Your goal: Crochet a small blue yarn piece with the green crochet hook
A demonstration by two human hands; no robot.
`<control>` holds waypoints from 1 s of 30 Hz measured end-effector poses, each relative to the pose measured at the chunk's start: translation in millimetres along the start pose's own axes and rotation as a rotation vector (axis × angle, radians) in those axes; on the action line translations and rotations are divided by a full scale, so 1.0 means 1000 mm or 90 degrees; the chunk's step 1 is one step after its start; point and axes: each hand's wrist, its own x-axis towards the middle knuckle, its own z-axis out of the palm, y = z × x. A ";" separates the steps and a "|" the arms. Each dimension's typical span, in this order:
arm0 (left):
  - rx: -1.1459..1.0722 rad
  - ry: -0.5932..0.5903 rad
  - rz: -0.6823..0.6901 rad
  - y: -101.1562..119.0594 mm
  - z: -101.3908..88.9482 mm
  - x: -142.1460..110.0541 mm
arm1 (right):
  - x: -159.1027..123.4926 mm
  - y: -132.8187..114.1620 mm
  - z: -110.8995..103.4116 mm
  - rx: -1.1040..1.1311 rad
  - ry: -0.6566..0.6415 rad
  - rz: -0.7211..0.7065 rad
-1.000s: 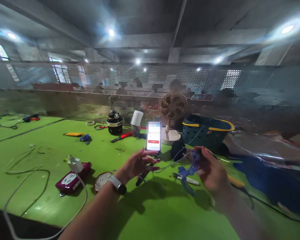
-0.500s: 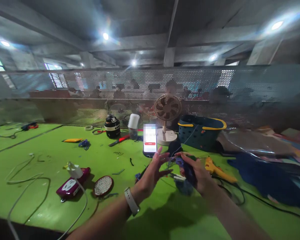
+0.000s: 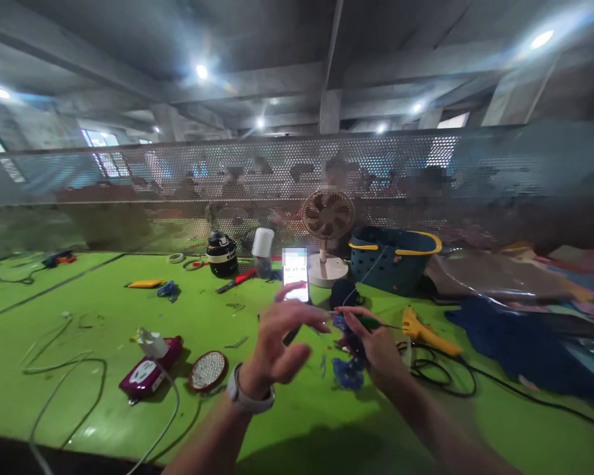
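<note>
My right hand is closed around a green-handled crochet hook, whose thin tip points left. Blue-purple crocheted yarn hangs below those fingers, partly hidden by them. With fingers stretched and thumb apart, my left hand hovers just left of the hook tip. Nothing can be made out in it. Behind the hands sits a dark ball of yarn. A lit phone stands upright beyond my left fingers, which cover its lower part.
Beyond the phone stand a fan and a blue basket with yellow handles. A yellow glue gun and its black cord lie to the right. Leftward are a round studded mirror, a purple case and a red utility knife.
My left hand has drawn back leftward from the yarn and turned, its thumb now apart. The crocheted yarn hangs lower in view. My right hand keeps its grip on the hook.
</note>
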 end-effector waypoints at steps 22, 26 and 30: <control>-0.252 0.058 -0.385 -0.062 0.021 -0.018 | -0.011 0.011 0.002 -0.249 -0.031 -0.311; -0.283 0.064 -0.381 -0.058 0.019 -0.020 | -0.010 0.016 0.002 -0.208 -0.056 -0.361; -0.262 0.070 -0.369 -0.052 0.018 -0.021 | -0.011 0.014 0.005 -0.177 -0.054 -0.329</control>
